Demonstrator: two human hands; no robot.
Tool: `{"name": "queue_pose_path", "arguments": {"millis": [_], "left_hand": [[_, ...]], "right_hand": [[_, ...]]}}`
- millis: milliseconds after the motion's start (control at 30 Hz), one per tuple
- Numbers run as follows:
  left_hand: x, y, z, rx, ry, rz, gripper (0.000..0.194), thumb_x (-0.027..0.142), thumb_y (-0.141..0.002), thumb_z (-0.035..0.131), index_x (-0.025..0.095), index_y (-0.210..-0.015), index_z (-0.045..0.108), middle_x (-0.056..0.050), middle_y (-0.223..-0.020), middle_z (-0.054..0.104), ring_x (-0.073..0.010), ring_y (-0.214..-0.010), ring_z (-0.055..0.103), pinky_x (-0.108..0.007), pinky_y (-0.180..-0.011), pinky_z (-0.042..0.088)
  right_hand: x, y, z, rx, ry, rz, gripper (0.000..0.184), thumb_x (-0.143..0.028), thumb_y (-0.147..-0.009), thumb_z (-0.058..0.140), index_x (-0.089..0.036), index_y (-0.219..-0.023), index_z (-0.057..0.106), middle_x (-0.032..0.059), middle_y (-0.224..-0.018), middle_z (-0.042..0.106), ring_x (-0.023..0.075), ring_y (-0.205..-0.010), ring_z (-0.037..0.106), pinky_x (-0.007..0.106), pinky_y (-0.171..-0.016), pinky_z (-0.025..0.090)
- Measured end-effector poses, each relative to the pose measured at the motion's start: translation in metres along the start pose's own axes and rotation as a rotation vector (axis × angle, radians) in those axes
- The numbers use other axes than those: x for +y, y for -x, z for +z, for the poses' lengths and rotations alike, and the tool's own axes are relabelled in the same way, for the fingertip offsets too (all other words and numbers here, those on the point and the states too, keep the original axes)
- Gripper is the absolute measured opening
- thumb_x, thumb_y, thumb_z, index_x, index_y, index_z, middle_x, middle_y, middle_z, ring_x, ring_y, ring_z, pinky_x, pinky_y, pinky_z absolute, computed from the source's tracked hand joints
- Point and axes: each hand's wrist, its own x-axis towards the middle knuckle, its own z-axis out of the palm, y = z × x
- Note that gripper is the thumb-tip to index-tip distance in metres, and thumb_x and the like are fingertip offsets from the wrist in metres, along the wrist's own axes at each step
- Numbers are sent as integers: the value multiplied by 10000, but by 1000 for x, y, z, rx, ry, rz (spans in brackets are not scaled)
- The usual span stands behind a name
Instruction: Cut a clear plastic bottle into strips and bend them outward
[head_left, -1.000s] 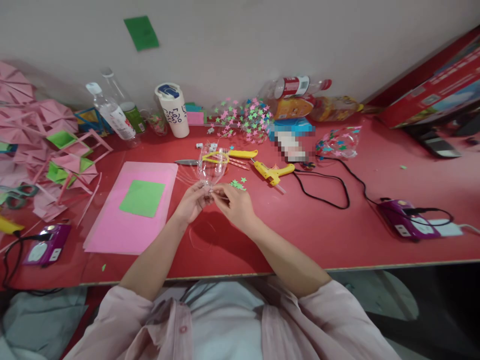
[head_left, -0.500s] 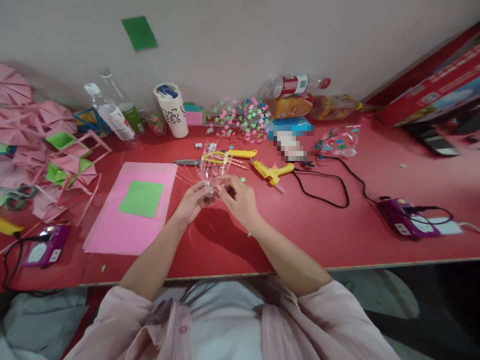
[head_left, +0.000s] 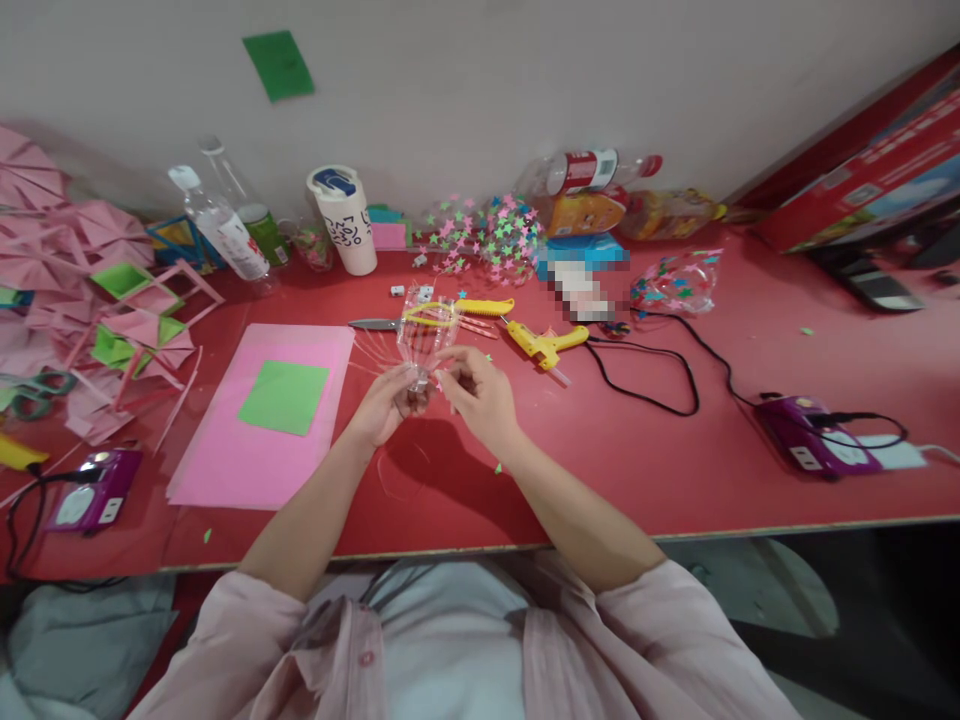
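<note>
Left of your left hand (head_left: 382, 405), the pink paper (head_left: 217, 440) lies on the table (head_left: 600, 460), a green square (head_left: 285, 397) on top. That hand grips the clear piece (head_left: 429, 340) low down, at its narrow end, between your two hands, its wide part pointing away from you. Thin strips splay out from it; the cutting into strips looks well along, but you can't tell whether every slit is finished. Your right hand (head_left: 481, 395) is half-curled beside the narrow end, fingertips close together; whether they pinch anything is unclear. Beyond it sit the star-covered piece (head_left: 514, 240) and, further right, the glue gun (head_left: 544, 345). No stars show clearly on the clear piece, so any decorating seems undone.
</note>
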Motion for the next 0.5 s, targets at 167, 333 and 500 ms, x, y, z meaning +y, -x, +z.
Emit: {"name": "queue_pose_path", "arguments": {"millis": [167,333,500], "left_hand": [[1,0,1,-19,9,-24,276,384,-695,771,136,-767,673,-12,-608,637,-92,-497,555,-207,-451,400],[2,1,3,-41,-17,-24,287,377,-671,775,127,-758,664,-1,-582,617,-93,-466,537,-212,-433,390],[2,1,4,-48,-46,-22,274,376,-680,749,127,-748,657,1,-580,614,-92,-450,526,-218,-425,378]], "right_hand": [[0,-1,1,-19,-36,27,158,-262,-867,553,-214,-1014,588,-77,-611,521,97,-523,496,237,-542,393],[1,-1,1,-19,-45,35,195,-248,-847,569,-211,-1039,576,-87,-605,513,95,-523,480,238,-549,385],[1,0,2,-22,-90,40,163,-259,-860,558,-225,-1019,565,-88,-608,506,90,-518,481,233,-547,391]]}}
